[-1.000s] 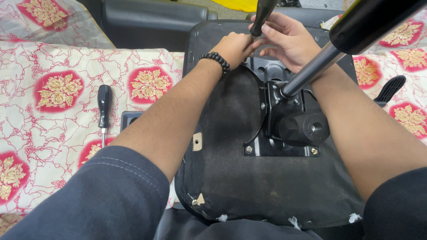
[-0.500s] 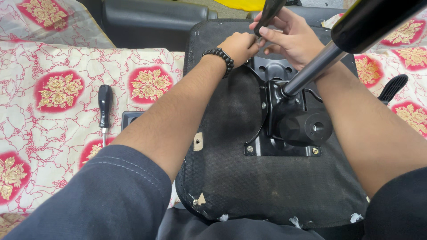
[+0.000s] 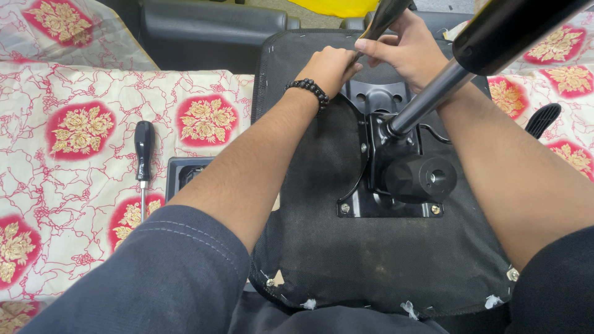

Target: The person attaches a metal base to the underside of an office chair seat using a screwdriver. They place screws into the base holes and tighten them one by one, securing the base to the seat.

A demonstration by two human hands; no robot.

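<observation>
Since a second ago my view has closed in a little and my right hand (image 3: 411,52) has lifted the dark-handled tool (image 3: 382,20) steeper, its tip now down by the left hand (image 3: 333,67) at top centre, so the work sits at the far edge of the metal mechanism plate (image 3: 387,154). Right fingers are wrapped round the tool; left fingers curl at its tip, on what I cannot tell. The upturned chair seat (image 3: 346,247) fills the middle; a spare screwdriver (image 3: 143,154) lies left on the floral cloth (image 3: 68,185)
</observation>
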